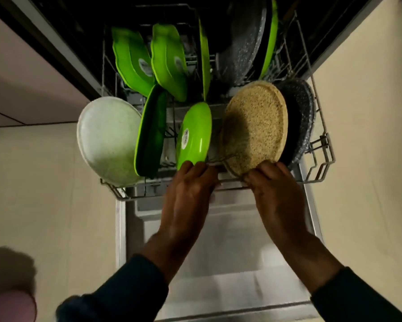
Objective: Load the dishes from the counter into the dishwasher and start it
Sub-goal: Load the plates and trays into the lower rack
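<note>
Both hands are at the front rail of the pulled-out rack (320, 163). The left hand (188, 189) curls its fingers over the wire beside the small green plate (194, 133); the right hand (276, 189) grips the lower rim of the speckled tan plate (255, 126). That plate stands on edge in the front row, face turned left, its rim line running front to back. Best now, I'd say: seat it squarely between tines, clear of the dark plate (299, 117) behind.
</note>
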